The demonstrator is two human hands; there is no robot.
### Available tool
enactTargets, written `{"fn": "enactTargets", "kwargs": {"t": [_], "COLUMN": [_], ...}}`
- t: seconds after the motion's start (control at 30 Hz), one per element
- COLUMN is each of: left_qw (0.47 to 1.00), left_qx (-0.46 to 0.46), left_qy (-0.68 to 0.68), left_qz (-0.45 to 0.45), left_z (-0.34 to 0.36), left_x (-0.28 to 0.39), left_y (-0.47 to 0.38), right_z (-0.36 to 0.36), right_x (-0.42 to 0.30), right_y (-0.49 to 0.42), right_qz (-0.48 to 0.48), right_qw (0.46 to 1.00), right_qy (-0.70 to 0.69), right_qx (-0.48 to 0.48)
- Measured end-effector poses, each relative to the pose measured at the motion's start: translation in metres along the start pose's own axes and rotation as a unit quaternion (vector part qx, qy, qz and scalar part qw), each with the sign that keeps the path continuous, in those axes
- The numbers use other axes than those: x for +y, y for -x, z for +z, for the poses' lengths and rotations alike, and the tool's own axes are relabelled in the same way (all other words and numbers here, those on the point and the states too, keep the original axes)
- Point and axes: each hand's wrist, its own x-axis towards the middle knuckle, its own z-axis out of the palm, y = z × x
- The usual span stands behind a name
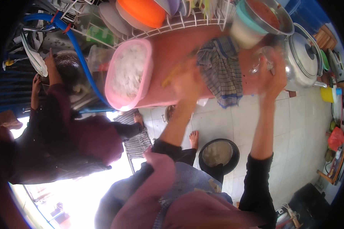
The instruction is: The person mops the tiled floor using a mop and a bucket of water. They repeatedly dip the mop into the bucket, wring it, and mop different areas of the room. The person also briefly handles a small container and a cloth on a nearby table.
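Observation:
My left hand is blurred over the red tabletop. Against its fingers lies a slim yellow object, also blurred; whether the hand grips it is unclear. A checked grey and blue cloth lies crumpled between my hands, one end hanging over the table edge. My right hand has its fingers closed on a clear plastic item, perhaps a bag, beside a metal kettle. To the left of my left hand is a pink tub with whitish, cloudy contents.
Dishes stand in a white wire rack. A steel bowl of red food rests on a turquoise-rimmed container. On the left, another person works by a dark pan, near a blue hose. A black bucket stands on the floor.

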Motion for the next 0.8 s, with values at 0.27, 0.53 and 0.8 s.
{"fn": "enactTargets", "kwargs": {"t": [0.27,0.53,0.8], "left_qw": [0.971,0.96,0.965], "left_qx": [-0.181,-0.123,-0.125], "left_qy": [-0.156,0.184,0.172], "left_qz": [0.001,-0.17,-0.152], "left_z": [-0.032,-0.088,-0.15], "left_x": [-0.076,-0.066,-0.107], "left_y": [0.004,0.073,0.145], "right_z": [0.131,0.269,0.387], "right_x": [-0.022,-0.021,-0.08], "right_y": [0.067,0.009,-0.018], "right_qz": [-0.02,-0.054,-0.123], "right_qw": [0.942,0.941,0.952], "right_qy": [0.236,0.251,0.066], "right_qx": [-0.237,-0.22,-0.271]}}
